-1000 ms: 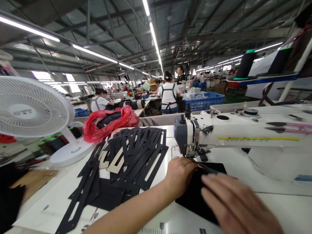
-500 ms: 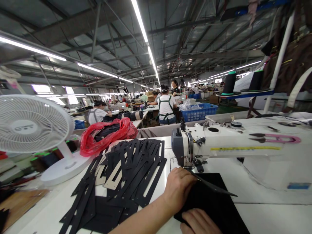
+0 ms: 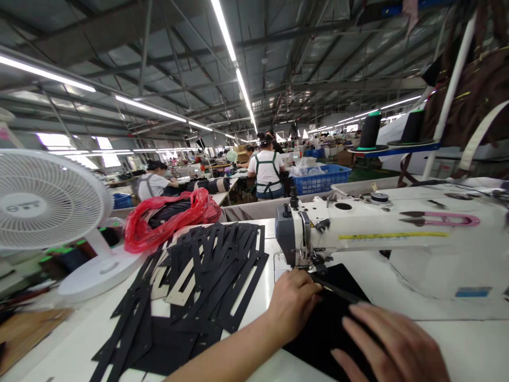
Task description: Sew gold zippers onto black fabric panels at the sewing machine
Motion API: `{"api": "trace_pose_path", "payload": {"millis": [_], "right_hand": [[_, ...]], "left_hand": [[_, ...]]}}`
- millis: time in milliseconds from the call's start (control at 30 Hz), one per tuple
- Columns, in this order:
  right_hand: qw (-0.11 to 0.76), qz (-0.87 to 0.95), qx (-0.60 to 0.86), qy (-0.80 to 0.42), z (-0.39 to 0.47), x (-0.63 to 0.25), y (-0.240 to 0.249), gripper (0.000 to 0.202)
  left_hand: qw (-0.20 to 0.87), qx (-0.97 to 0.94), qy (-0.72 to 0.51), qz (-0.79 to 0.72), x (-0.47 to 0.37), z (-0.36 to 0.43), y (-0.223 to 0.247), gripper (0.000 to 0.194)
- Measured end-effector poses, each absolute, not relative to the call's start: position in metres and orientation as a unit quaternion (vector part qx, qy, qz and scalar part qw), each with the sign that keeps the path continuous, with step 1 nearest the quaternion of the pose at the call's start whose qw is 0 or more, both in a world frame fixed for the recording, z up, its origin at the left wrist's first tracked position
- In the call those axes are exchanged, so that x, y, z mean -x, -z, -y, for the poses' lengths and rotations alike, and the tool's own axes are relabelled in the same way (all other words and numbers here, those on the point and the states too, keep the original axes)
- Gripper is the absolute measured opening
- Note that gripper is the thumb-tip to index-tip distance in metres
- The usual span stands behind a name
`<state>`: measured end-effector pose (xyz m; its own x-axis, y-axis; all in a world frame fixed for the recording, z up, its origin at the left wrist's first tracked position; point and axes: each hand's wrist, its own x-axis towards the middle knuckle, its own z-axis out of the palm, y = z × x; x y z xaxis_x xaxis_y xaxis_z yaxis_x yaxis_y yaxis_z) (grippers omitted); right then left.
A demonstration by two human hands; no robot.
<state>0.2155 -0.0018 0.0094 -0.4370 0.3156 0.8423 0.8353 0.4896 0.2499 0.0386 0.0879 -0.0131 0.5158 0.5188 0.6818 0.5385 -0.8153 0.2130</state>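
A black panel [image 3: 326, 337] lies on the white table under the head of the sewing machine [image 3: 300, 233]. On top of it runs a narrow black strip [image 3: 336, 289], one end close to the presser foot. My left hand [image 3: 294, 302] is closed at the strip's near-needle end, its fingers curled on the strip and panel. With fingers apart, my right hand [image 3: 397, 345] rests over the panel's right side, its fingertips at the strip's other end. Left of my forearm spreads a pile of black cut frames and strips [image 3: 214, 276], some showing beige backs.
A white fan [image 3: 89, 270] and a red plastic bag [image 3: 170, 217] stand at the left. Pink-handled thread snips [image 3: 445, 218] lie on the machine arm. Thread cones [image 3: 369, 132] stand behind it. Beyond are a blue basket [image 3: 322, 180] and co-workers, one in a white shirt [image 3: 266, 170].
My right hand has moved from the panel's near edge to the right and up, fingers now spread. The strip's raised end lies lower. My left hand stays near the needle.
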Motion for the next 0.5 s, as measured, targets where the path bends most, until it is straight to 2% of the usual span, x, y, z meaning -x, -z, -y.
{"api": "trace_pose_path", "payload": {"millis": [33, 133, 233, 500], "right_hand": [[0.373, 0.759, 0.409, 0.342, -0.001, -0.226, -0.014, 0.033], [0.357, 0.757, 0.457, 0.301, -0.011, -0.243, -0.020, 0.029], [0.372, 0.783, 0.432, 0.252, -0.015, -0.240, -0.024, 0.029], [0.412, 0.795, 0.387, 0.221, -0.016, -0.225, -0.052, 0.023]], "left_hand": [[0.013, 0.871, 0.386, 0.305, -0.040, -0.088, 0.013, 0.013], [0.014, 0.875, 0.378, 0.302, -0.045, -0.089, 0.011, 0.010], [0.009, 0.875, 0.380, 0.301, -0.049, -0.088, 0.009, 0.005], [0.004, 0.866, 0.391, 0.314, -0.044, -0.084, 0.001, 0.004]]}}
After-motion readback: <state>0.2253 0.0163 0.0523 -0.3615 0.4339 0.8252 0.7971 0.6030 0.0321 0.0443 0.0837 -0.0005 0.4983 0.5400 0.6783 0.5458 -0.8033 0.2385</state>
